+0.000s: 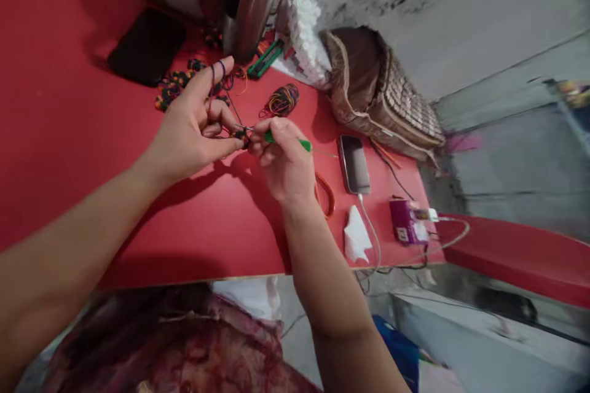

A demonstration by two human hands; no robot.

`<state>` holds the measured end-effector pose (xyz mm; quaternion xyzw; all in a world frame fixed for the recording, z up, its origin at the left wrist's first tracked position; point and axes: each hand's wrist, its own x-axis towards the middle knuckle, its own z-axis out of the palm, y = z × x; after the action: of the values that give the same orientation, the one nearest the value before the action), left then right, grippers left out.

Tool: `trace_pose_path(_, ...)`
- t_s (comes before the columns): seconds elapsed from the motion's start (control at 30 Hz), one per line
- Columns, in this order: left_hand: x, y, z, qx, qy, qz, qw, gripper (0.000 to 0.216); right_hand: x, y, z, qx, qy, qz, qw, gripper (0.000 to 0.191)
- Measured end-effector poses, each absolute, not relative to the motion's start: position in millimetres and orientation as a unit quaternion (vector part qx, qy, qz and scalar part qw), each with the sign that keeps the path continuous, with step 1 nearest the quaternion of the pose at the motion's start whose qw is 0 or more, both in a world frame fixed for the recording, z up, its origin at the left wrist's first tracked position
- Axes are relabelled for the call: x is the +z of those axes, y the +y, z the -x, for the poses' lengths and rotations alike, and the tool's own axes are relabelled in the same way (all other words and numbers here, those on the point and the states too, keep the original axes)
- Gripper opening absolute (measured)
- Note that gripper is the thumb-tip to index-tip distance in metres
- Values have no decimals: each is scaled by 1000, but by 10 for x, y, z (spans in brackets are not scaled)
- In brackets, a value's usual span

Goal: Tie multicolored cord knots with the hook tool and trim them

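My left hand pinches a small dark crochet piece with orange flecks between thumb and fingers. Dark yarn loops round its raised index finger and runs down to that piece. In my right hand is a crochet hook with a green handle, its metal tip at the crochet piece. A small ball of dark, orange and purple yarn lies just beyond my hands. Behind my left hand rests a heap of dark and orange crochet work, partly covered by the hand.
On the red table are a black phone-like slab, a metal flask, a green cutter, white lacy material, a brown bag, a charging phone, tissue and a purple box.
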<state>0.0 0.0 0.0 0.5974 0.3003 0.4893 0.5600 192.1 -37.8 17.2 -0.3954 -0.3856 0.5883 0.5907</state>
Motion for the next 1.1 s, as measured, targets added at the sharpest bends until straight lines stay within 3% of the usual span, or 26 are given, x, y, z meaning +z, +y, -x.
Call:
trace_pose_path(0.27,-87,40,3,478,274,-628,550,108,60,-344,-1923,526,-438,447,576,58)
trace_pose_path(0.6,-48,35,-13,470,274,-628,557,108,44,-324,-1952,516,-468,425,578,57)
trace_pose_path(0.9,5,-14,-37,482,274,-628,546,92,102,-348,-1945,523,-453,440,572,55)
trace_pose_path(1.1,-26,19,-13,486,284,-630,535,102,83,-333,-1944,532,-431,438,582,45)
